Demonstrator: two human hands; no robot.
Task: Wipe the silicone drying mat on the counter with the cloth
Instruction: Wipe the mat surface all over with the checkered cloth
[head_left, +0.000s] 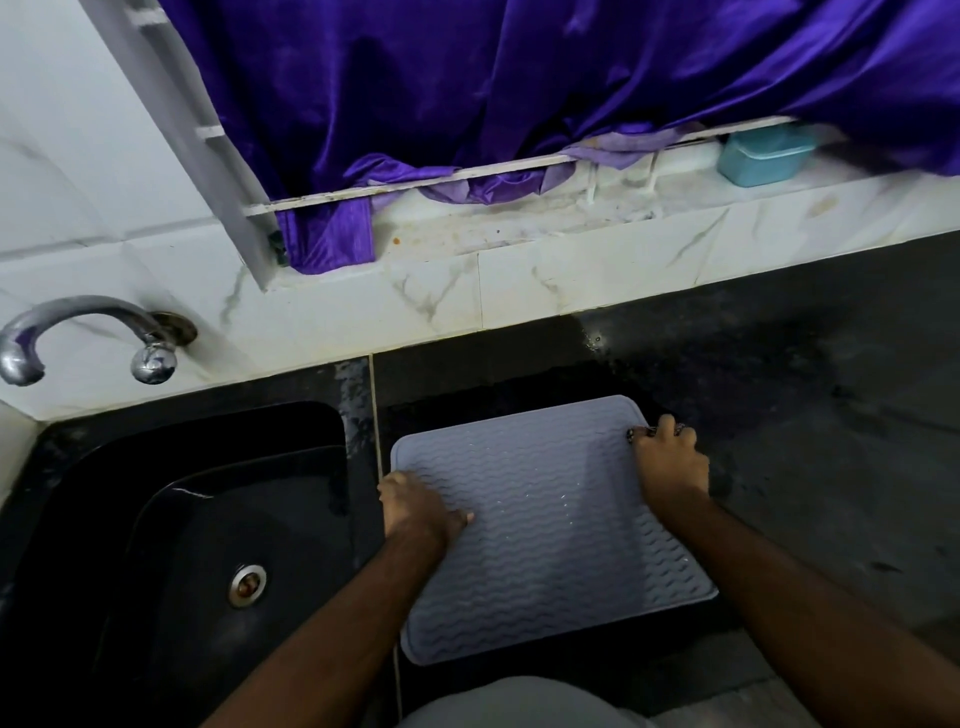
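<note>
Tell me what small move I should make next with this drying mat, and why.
Probably settle the mat flat and let go to fetch a cloth. Both hands hold it at its edges: the left hand grips the left edge beside the sink, and the right hand grips the far right corner. No cloth for wiping shows in either hand or on the counter.

One drying mat, two hands, one sink, one tap, one blue tub, one purple curtain.
</note>
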